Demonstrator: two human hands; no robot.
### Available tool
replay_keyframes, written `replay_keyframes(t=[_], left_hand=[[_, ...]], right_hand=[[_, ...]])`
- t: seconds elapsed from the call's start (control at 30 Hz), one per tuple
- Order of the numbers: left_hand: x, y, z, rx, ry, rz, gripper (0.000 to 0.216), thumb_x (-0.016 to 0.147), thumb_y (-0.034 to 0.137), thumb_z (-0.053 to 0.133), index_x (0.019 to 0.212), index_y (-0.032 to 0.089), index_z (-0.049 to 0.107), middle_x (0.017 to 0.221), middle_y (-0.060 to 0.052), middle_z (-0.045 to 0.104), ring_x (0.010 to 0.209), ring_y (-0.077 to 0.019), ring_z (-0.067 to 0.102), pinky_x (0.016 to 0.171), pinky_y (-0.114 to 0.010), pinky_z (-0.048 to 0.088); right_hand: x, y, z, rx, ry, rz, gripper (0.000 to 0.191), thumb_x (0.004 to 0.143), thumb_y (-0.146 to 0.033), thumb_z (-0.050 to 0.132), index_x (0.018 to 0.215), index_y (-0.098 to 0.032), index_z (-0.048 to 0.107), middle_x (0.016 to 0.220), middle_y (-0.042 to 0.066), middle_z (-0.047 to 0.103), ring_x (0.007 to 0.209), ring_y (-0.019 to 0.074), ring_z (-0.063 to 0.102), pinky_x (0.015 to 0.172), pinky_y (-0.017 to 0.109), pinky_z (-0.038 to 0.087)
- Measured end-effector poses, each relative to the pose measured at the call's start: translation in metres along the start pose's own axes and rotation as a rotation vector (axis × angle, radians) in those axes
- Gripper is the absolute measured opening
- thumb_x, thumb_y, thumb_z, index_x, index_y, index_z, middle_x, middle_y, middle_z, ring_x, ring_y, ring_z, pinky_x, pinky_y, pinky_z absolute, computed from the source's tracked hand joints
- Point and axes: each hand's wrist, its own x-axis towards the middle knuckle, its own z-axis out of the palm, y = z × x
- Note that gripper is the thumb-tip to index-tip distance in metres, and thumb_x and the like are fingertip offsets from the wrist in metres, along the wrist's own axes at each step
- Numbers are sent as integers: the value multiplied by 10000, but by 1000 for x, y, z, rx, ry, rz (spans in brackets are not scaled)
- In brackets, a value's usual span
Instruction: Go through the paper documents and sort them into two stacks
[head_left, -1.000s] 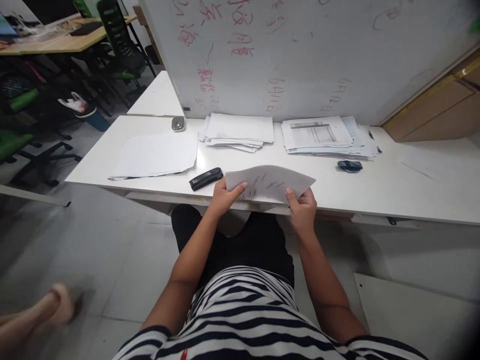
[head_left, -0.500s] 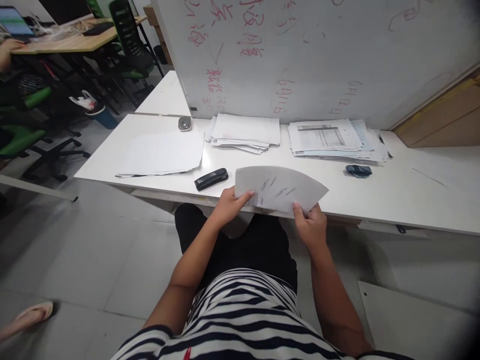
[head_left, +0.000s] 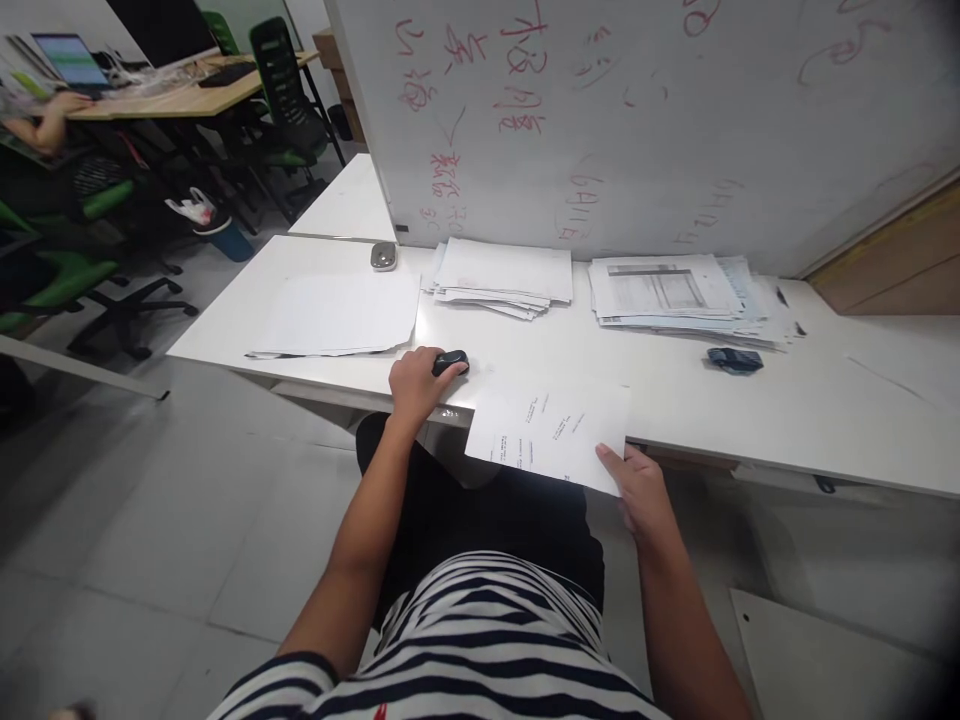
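Note:
My left hand (head_left: pixel 417 385) is closed around a black stapler (head_left: pixel 452 362) on the white desk, its fingers covering the near part. Between thumb and fingers, my right hand (head_left: pixel 636 482) pinches the right edge of printed paper (head_left: pixel 551 425). That paper lies partly over the desk's front edge, its near side jutting out above my lap. Whether it is one sheet or several, I cannot tell. Left of the stapler lies a stack of white sheets (head_left: pixel 337 310).
Behind are a middle paper pile (head_left: pixel 502 272) and a right paper pile (head_left: pixel 667 290), against a whiteboard (head_left: pixel 637 130) with red writing. A dark blue object (head_left: pixel 735 361) lies at right, a small rounded device (head_left: pixel 383 257) at back left. A cardboard box (head_left: pixel 892 250) stands far right.
My left hand has let go of the paper and moved left onto the stapler. The paper, bowed up between both hands before, now lies flatter and lower in my right hand.

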Motion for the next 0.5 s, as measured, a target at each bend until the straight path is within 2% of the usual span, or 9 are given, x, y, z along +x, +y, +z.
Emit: replay_keyframes(t=[0.23, 0.5], left_hand=[[-5, -4, -16, -208, -35, -27, 339, 785, 539, 595, 950, 246, 639, 914, -28, 672, 850, -206, 587, 716, -315, 404], [-4, -4, -19, -225, -110, -7, 283, 767, 500, 619, 911, 257, 647, 871, -9, 676, 815, -198, 578, 704, -308, 389]], right_hand=[[1, -7, 19, 78, -24, 23, 391, 621, -400, 808, 938, -188, 721, 871, 49, 753, 761, 230, 706, 701, 339, 574], [3, -14, 29, 66, -43, -1, 385, 608, -413, 806, 894, -169, 722, 817, 63, 749, 746, 252, 701, 681, 369, 570]])
